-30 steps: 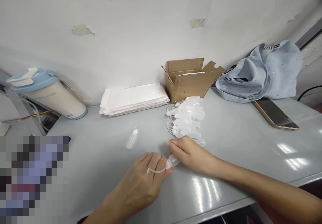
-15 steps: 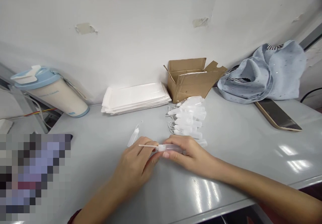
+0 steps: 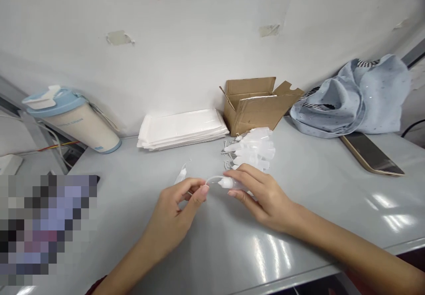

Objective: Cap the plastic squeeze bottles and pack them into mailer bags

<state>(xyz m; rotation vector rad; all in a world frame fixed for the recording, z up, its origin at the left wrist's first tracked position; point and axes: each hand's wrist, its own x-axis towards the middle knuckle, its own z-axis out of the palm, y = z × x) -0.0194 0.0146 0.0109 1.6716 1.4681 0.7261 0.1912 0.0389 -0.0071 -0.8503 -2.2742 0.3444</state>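
A small translucent squeeze bottle (image 3: 229,183) with a white pointed nozzle lies sideways in my right hand (image 3: 262,195), its fingers and thumb closed around the body. From its neck a thin white strap (image 3: 215,178) bends over to my left hand (image 3: 184,202), which pinches its far end between thumb and fingertips. A fine tip seems to stick out of the nozzle below the strap. Behind my left hand, a similar bottle (image 3: 181,175) lies alone, partly covered. Several more bottles (image 3: 254,149) with curly straps are heaped beyond my right hand, which hides the nearest ones.
A stack of white sheets or flat packets (image 3: 182,127) lies by the wall beside an open cardboard box (image 3: 254,116). At left stands a blue-lidded tumbler (image 3: 88,127). A blue cloth bag (image 3: 348,100) and a phone (image 3: 372,153) lie at right. The lower left is pixelated.
My hands have moved apart, and the strap, straight before, now curves between them. My left fingers have come from beside the bottle's neck to the strap's end.
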